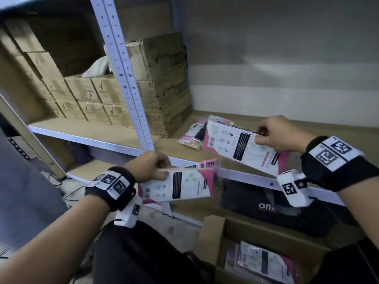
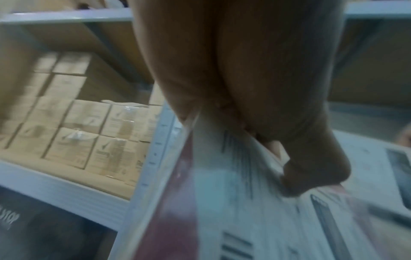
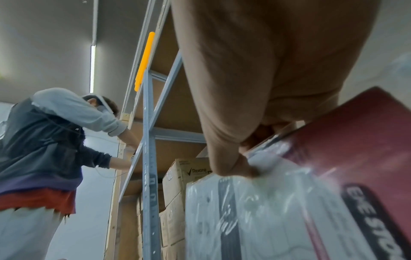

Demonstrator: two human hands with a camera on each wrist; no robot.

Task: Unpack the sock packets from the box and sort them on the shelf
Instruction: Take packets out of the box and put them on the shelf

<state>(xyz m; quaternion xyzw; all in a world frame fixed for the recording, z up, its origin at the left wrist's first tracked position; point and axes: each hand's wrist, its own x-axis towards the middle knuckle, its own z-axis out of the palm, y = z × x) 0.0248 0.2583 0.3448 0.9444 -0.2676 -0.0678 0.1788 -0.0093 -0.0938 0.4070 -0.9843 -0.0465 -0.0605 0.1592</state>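
Standing at a grey metal shelving unit (image 1: 131, 93), w/ wooden shelf boards; the mid shelf board (image 1: 320, 132) runs across the right side at hand level. Stacked cardboard cartons (image 1: 98, 95) fill the left bay and the back-left corner of the right bay. A second person (image 3: 42, 149) in a dark vest shows in right wrist view, reaching into the shelving further along.

Open cardboard box (image 1: 213, 232) sits low at bottom right, below shelf edge; more sock packets in the box (image 1: 262, 261) lie flat inside. Black bag w/ white lettering (image 1: 266, 203) lies on the lower level, just behind the box.

Right hand (image 1: 279, 134) — thumb and fingers curled, pinching the top edge of a pink/white sock packet (image 1: 242, 146). Pkt hangs tilted over the front part of mid shelf, not touching the board as far as head view shows. Wrist view confirms pinch on clear plastic wrap.

Left hand (image 1: 151, 167) — closed round one end of another packet bundle (image 1: 180, 185), held roughly level in front of the shelf edge, between shelf and box. Looks like more than one pkt in the grip; count unclear. Left wrist view blurred.

Small pile of packets on the shelf (image 1: 194, 134) already lies near cartons, just behind the right-hand pkt.
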